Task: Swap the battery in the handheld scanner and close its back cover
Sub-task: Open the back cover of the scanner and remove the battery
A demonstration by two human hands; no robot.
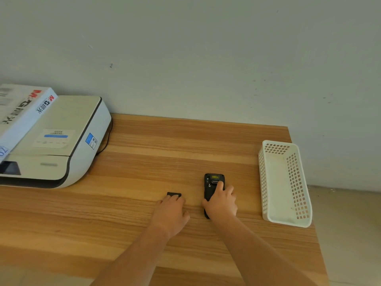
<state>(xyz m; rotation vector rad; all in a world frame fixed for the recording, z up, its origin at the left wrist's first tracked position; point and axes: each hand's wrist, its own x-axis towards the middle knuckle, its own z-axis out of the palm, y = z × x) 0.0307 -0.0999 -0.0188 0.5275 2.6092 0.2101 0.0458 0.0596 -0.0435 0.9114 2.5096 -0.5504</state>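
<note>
The black handheld scanner (210, 182) lies back side up on the wooden table (144, 162), its top end pointing away from me. My right hand (221, 201) lies over its lower half, thumb on the left edge and fingers spread across the back. To its left a small flat black battery (174, 194) rests on the table. My left hand (171, 211) covers the battery's near part, fingertips touching it. Whether the scanner's back cover is on is hidden by my hand.
A white perforated plastic basket (266, 174) stands at the table's right edge. A white printer (61, 141) with a cardboard box (20, 112) on top fills the back left corner, its cable trailing behind. A grey wall runs behind the table.
</note>
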